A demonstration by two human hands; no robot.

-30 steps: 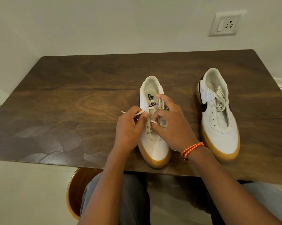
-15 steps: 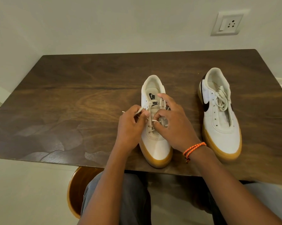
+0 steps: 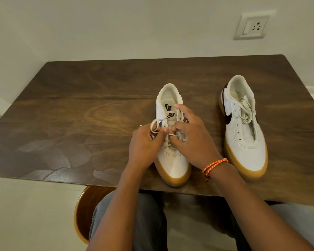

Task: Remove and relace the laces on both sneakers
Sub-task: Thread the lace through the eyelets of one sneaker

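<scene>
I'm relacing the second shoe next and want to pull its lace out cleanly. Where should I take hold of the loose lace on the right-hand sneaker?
Pinch the bunched lace where it is piled over the tongue of the right-hand sneaker, coming from above. The lower eyelets look empty, so the pile probably lifts free; a grip on one strand near its end should draw it out.

Soft, even indoor light, sharp picture.
Pale glare patches lie on the table (image 3: 44, 147) at its near left; its edges bow from wide-angle distortion.
</scene>
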